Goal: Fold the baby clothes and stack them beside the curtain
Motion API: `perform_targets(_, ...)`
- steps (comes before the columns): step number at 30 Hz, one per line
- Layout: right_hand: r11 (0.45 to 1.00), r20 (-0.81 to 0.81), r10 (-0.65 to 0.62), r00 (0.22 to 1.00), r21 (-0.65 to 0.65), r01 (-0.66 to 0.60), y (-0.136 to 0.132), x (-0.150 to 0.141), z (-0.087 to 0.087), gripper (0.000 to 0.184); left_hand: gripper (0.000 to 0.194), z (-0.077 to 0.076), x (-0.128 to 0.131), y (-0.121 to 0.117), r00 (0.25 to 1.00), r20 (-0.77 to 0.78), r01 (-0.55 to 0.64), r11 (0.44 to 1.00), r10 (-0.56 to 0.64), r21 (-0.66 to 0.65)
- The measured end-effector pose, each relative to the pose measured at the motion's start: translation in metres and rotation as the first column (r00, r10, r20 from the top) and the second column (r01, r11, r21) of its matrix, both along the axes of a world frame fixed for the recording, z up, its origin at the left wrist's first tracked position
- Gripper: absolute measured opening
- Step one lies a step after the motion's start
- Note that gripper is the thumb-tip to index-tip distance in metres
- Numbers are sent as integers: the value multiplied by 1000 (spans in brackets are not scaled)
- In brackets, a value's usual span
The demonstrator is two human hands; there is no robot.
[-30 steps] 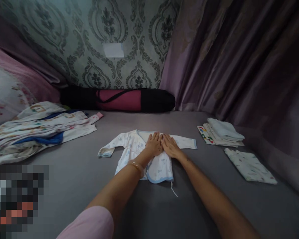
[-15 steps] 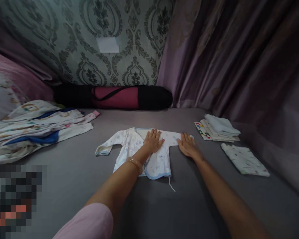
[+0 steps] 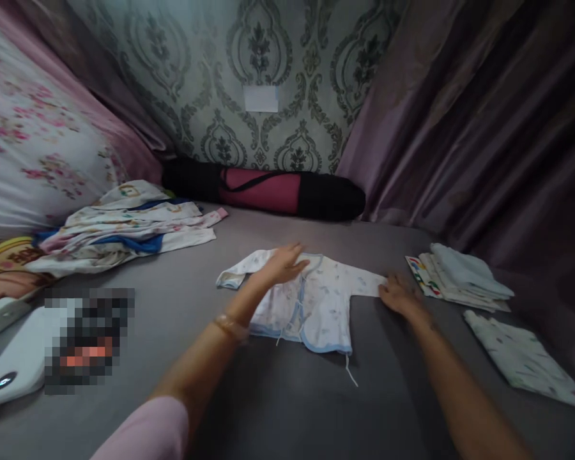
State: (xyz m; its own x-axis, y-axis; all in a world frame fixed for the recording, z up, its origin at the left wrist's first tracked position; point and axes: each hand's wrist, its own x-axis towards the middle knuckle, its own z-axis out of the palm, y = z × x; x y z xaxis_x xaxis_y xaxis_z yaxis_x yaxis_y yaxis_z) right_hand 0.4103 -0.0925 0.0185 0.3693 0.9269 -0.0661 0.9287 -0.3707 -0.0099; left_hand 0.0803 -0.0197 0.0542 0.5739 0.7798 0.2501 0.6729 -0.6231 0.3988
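Observation:
A white baby shirt [image 3: 328,306] with small prints, blue trim and thin ties lies spread flat on the grey sheet, both sleeves stretched out sideways. My left hand [image 3: 287,263] is over its upper left part near the collar, fingers extended and slightly blurred. At the cuff of the right-hand sleeve, my right hand [image 3: 400,295] rests with its thumb against the cloth edge, the fingers loosely bent and apart. One tie hangs off the lower right hem onto the sheet.
To the right are a stack of folded clothes [image 3: 472,275] and a folded printed cloth [image 3: 527,361]. Rumpled baby clothes [image 3: 138,227] lie at left, with a white device [image 3: 26,358] nearer me. A black and maroon long bag [image 3: 263,191] lines the wall.
The view has swung left, so everything appears further right. My left hand has moved across the shirt toward its left side. My right hand has slid to the sleeve's end.

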Motion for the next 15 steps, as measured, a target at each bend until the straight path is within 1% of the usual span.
perform_targets(1, 997, 5, 45, 999, 59, -45, 5, -11, 5, 54, 48, 2, -26, -1, 997, 25, -73, 997, 73, -3)
perform_targets(2, 984, 1, 120, 993, 131, -120, 11, -26, 9, 52, 44, 2, -52, -3, 986, 38, -163, 986, 163, -22)
perform_targets(3, 959, -28, 212, 977, 198, -202, 18, -45, 13, 51, 42, 1, -76, -4, 964, 36, -260, 964, 262, -51)
perform_targets(4, 928, -82, 306, 948, 248, -278, 26, -66, 16, 49, 42, -1, -97, -6, 930, 7, -365, 926, 367, -95)
perform_targets(5, 891, -140, 405, 904, 281, -356, 34, -90, 19, 46, 44, -4, -116, -8, 884, -29, -465, 872, 466, -151)
perform_targets(6, 865, -194, 469, 862, 299, -403, 43, -115, 21, 44, 46, -7, -130, -11, 844, -57, -533, 821, 533, -207)
perform_targets(7, 861, -246, 488, 838, 290, -417, 51, -140, 22, 41, 49, -9, -141, -13, 812, -83, -576, 773, 577, -264)
perform_targets(8, 875, -285, 471, 835, 275, -400, 59, -162, 24, 39, 52, -12, -148, -16, 795, -100, -596, 740, 599, -312)
perform_targets(9, 887, -308, 453, 836, 243, -391, 66, -182, 24, 37, 53, -14, -153, -19, 790, -111, -599, 722, 603, -344)
perform_targets(11, 930, -325, 365, 873, 179, -322, 78, -211, 25, 34, 51, -19, -156, -23, 791, -139, -601, 714, 595, -359)
perform_targets(13, 962, -332, 268, 904, 146, -231, 87, -226, 24, 32, 43, -24, -155, -25, 781, -158, -619, 719, 604, -315)
perform_targets(15, 976, -343, 204, 917, 139, -165, 95, -232, 21, 31, 32, -30, -153, -24, 779, -158, -625, 732, 606, -273)
